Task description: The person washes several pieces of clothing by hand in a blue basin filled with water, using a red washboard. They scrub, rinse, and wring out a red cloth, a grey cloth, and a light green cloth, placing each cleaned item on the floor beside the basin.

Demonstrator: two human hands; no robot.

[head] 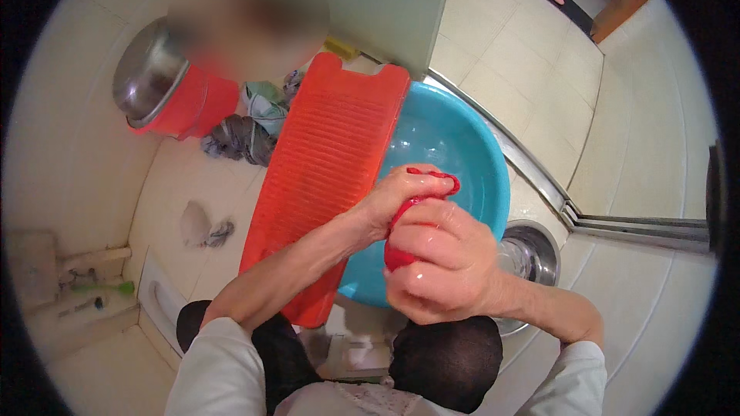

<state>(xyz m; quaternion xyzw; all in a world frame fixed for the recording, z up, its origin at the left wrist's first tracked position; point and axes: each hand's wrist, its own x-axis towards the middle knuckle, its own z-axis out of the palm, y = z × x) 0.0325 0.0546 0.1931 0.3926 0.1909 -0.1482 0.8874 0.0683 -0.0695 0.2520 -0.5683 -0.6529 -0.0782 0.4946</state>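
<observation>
Wet red cloth (399,257) is bunched between my two hands, over the near side of a blue plastic basin (502,185). My left hand (409,188) grips its upper end, with a strip of red showing over the thumb. Closer to me, my right hand (442,257) is closed around the lower part, and its fingers hide much of the cloth. Under my left forearm a red plastic washboard (329,144) with ridges lies slanted across the basin's left side. Some water shows inside the basin.
At right stands a metal bowl (549,242), partly behind my right arm. Wet garments (245,138) lie on the floor left of the washboard. Beyond them are a red bucket (208,101) and a metal basin (144,81). A metal door track (520,150) crosses the floor.
</observation>
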